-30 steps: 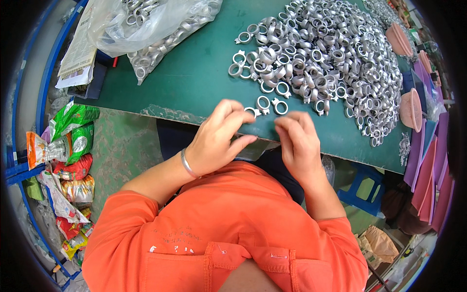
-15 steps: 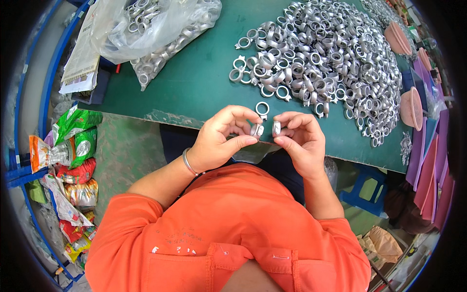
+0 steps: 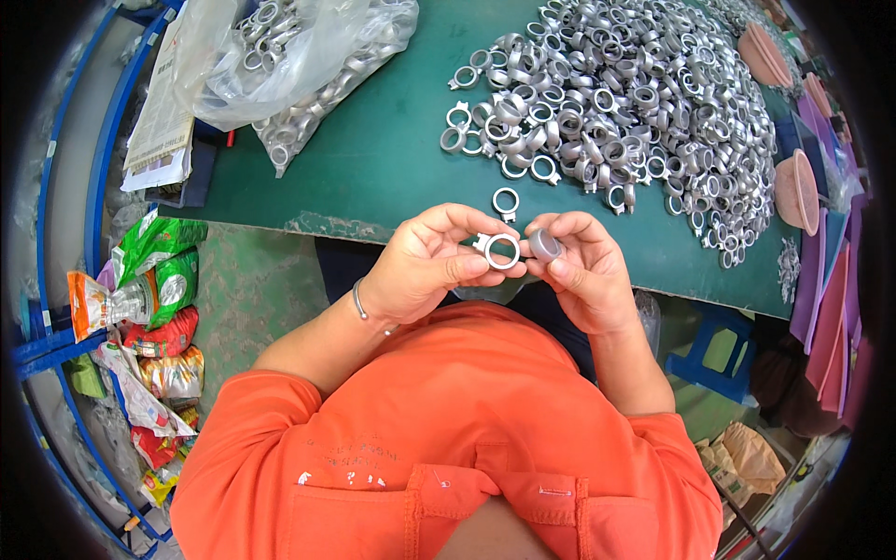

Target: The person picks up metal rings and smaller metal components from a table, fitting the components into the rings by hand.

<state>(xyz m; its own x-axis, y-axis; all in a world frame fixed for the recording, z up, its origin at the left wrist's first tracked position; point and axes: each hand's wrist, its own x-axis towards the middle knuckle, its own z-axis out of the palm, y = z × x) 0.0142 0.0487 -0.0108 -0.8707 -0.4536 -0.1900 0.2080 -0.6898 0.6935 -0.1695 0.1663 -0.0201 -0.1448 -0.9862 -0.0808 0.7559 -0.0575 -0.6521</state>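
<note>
My left hand (image 3: pixel 425 266) pinches a silver metal ring with a small lug (image 3: pixel 501 250) between thumb and fingers, held up over the near edge of the green table (image 3: pixel 392 159). My right hand (image 3: pixel 583 271) grips a short grey metal sleeve (image 3: pixel 544 245) right beside the ring, nearly touching it. One loose lugged ring (image 3: pixel 505 202) lies on the table just beyond my fingers. A large heap of the same silver rings (image 3: pixel 616 103) covers the far right of the table.
A clear plastic bag of metal rings (image 3: pixel 299 65) lies at the table's far left, beside papers (image 3: pixel 168 112). Pink bowls (image 3: pixel 798 191) stand at the right edge. Snack packets (image 3: pixel 140 308) fill a blue rack on my left. A blue stool (image 3: pixel 714 355) sits below right.
Both hands have lifted off the table's near edge toward me, carrying the ring and the sleeve. The two parts now sit side by side at chest height.
</note>
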